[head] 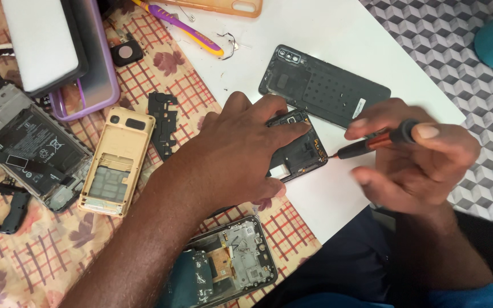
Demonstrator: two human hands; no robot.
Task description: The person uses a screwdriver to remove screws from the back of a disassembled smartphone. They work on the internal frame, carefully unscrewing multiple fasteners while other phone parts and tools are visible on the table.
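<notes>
Left hand (pixel 241 151) flat, fingers spread, pressing down on an open black phone (pixel 298 151) near the white bench's (pixel 326 34) front edge. Right hand (pixel 415 157) raised beside it, fingers pinching a thin screwdriver (pixel 372 141), tip touching the phone's edge. Smooth black back cover (pixel 323 85) just behind. Checked leafy cloth (pixel 41 256) over the left side, tiled floor (pixel 457 45) past the right edge.

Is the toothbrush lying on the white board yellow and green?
No, the toothbrush near the top of the white board is purple and yellow, with no green on it.
</notes>
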